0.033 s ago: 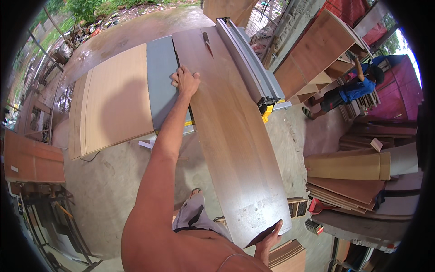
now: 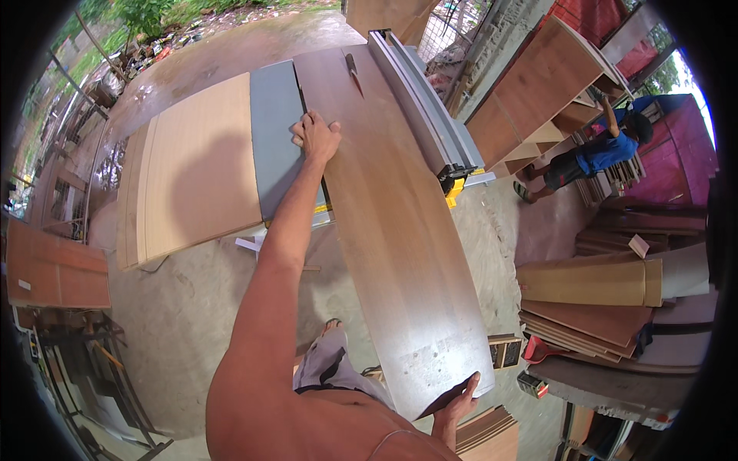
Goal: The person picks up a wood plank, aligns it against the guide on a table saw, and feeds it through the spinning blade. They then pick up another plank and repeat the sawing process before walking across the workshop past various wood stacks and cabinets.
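Note:
A long brown plywood board (image 2: 407, 253) lies on the grey table saw (image 2: 274, 131) and reaches back toward my body. My left hand (image 2: 317, 138) presses on its left edge, fingers bent over that edge and thumb on the top face. At the near right corner my right hand (image 2: 461, 401) grips the board's end, thumb on top and fingers hidden underneath. Farther along, the saw blade or its thin guard (image 2: 354, 73) stands up through the board near its far end. The long metal rip fence (image 2: 423, 107) runs along the board's right side.
Pale wood panels (image 2: 200, 165) adjoin the saw's left side. A person in a blue shirt (image 2: 607, 150) stands at the right beside a wooden cabinet (image 2: 530, 84). Stacked boards (image 2: 584, 323) line the right, with more cut panels (image 2: 488, 436) near my right hand.

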`<state>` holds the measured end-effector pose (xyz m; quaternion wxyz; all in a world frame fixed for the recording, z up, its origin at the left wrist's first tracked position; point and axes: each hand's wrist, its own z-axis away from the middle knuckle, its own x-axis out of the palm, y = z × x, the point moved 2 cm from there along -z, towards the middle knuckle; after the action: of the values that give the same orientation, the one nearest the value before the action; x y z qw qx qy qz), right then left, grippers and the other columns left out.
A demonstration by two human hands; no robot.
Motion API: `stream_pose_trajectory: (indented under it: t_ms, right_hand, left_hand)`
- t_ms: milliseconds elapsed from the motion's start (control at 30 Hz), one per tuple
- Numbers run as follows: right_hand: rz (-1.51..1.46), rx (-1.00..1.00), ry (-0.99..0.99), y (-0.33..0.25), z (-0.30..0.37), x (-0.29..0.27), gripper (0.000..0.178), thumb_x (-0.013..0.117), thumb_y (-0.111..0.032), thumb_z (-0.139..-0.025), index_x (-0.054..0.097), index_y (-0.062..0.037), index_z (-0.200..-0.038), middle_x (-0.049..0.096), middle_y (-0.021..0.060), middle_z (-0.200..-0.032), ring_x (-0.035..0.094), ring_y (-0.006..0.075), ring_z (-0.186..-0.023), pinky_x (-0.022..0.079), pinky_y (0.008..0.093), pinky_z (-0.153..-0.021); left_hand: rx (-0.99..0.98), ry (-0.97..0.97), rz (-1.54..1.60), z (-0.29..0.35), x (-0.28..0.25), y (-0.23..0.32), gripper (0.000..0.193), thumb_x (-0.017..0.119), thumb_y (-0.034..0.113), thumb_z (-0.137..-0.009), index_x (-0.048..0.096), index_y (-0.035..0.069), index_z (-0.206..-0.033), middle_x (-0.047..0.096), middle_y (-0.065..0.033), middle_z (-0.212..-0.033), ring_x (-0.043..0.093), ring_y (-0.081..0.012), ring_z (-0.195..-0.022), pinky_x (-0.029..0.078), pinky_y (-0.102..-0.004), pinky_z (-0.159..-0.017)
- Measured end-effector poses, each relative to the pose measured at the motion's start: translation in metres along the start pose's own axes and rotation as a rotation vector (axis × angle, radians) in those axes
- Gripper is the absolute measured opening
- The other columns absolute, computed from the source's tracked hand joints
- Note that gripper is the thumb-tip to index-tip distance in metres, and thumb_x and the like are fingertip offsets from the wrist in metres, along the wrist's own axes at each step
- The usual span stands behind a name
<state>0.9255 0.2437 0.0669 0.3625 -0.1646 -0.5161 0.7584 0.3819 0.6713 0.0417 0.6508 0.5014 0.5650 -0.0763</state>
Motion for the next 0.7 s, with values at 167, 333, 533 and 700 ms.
stream_pose_trajectory:
  t_ms: [167,333,533,700]
  right_hand:
    - [0.034,-0.024,0.066,0.012,-0.012,0.001,0.062,0.077,-0.043,-0.097,0.059,0.0058,-0.132,0.067,0.0137,-0.124,0.068,0.0260,-0.105,0.057,0.0442,-0.091]
    - [0.004,-0.045,0.031,0.021,-0.021,-0.004,0.061,0.077,-0.040,-0.098,0.058,0.0069,-0.133,0.068,0.0135,-0.123,0.068,0.0246,-0.104,0.056,0.0427,-0.091]
    - [0.214,-0.049,0.060,0.022,-0.024,-0.028,0.064,0.079,-0.041,-0.096,0.055,-0.0005,-0.141,0.065,0.0074,-0.127,0.062,0.0201,-0.113,0.050,0.0380,-0.099]
    - [0.353,-0.214,-0.073,0.015,-0.025,-0.042,0.079,0.076,-0.042,-0.097,0.041,0.0000,-0.155,0.054,0.0151,-0.142,0.056,0.0281,-0.127,0.044,0.0399,-0.109]
  left_hand:
    - [-0.001,0.011,0.014,-0.009,-0.001,0.006,0.087,0.067,0.042,-0.095,0.034,-0.007,-0.159,0.040,-0.0201,-0.159,0.030,-0.0382,-0.144,0.024,-0.0586,-0.113]
    - [-0.010,0.011,0.018,-0.009,-0.004,0.008,0.089,0.067,0.046,-0.096,0.033,-0.004,-0.160,0.036,-0.0189,-0.164,0.030,-0.0374,-0.147,0.025,-0.0591,-0.117]
    - [0.062,-0.079,0.031,0.036,-0.016,0.009,0.085,0.069,0.041,-0.097,0.033,-0.003,-0.161,0.031,-0.0232,-0.165,0.030,-0.0422,-0.150,0.029,-0.0599,-0.120]
    - [0.195,-0.151,0.128,0.171,-0.034,0.006,0.083,0.074,0.029,-0.094,0.035,-0.006,-0.158,0.022,-0.0353,-0.165,0.030,-0.0519,-0.150,0.028,-0.0600,-0.124]
